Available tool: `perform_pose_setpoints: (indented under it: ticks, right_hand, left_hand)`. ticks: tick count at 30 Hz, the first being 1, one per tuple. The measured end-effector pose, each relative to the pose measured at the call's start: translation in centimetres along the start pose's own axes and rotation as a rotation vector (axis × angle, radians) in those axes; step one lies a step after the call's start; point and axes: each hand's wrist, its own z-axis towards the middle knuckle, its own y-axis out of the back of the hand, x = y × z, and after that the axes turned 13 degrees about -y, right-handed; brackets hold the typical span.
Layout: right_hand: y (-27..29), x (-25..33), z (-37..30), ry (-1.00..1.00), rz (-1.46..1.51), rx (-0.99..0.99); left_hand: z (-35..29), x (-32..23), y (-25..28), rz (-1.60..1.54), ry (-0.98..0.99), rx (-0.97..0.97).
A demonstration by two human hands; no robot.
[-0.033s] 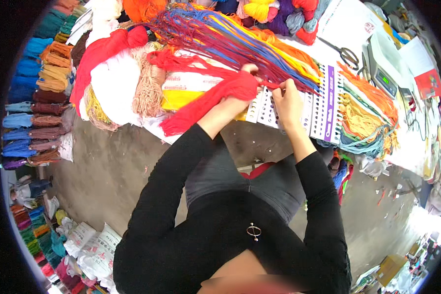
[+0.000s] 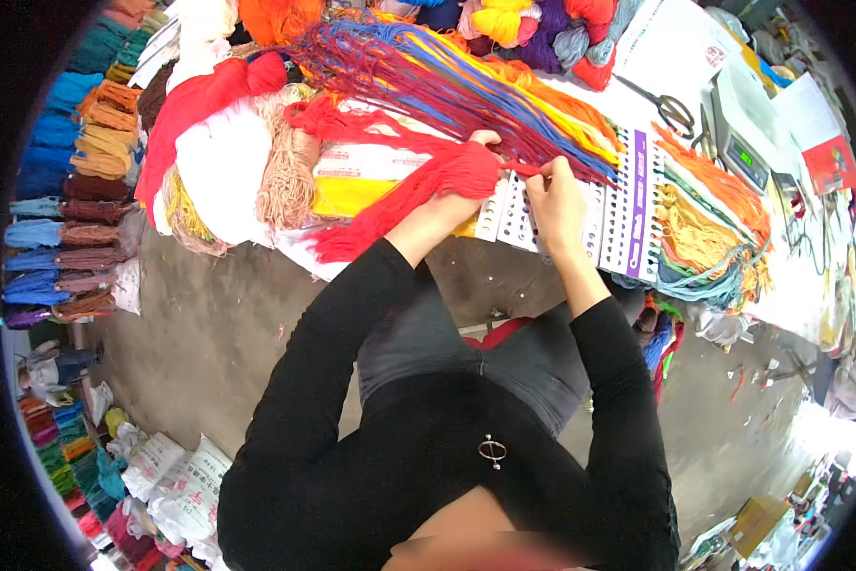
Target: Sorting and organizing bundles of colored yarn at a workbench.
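Note:
A thick skein of red yarn lies over my left hand, whose fingers close around its right end. Loose tails of the skein trail left over the table. Just right of it, my right hand pinches a short stretch of red strand running between the two hands. Beneath them is a white card with rows of punched holes. A similar holed card with a purple strip lies to the right. Long burgundy, blue, yellow and orange strands spread beyond my hands, with their near ends at the cards.
Black-handled scissors and a digital scale are at the far right. Green, tan and orange threads hang off the right-hand card. Tan yarn and a white bundle lie left. Stacked coloured skeins stand beyond the table's left end.
My right fingertips have shifted very slightly left and toward me. The red skein's strands lie a little differently over my left hand.

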Motion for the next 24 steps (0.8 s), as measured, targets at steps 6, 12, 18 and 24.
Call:
perform_pose_setpoints:
  ticks: [6,12,18,24]
  right_hand:
    - [0.8,-0.5,0.5,0.122,-0.146,0.021]
    - [-0.2,1.5,0.0,0.269,-0.26,-0.011]
    - [0.3,0.7,0.0,0.195,-0.237,0.016]
    - [0.5,0.3,-0.2,0.179,-0.209,-0.028]
  left_hand:
    - [0.5,0.8,5.3,-0.143,-0.029,-0.142]
    - [0.4,0.0,1.2,-0.265,0.065,-0.091]
    - [0.2,-0.6,5.3,-0.23,0.254,0.067]
    - [-3.0,-2.9,6.8,-0.048,0.266,0.341]
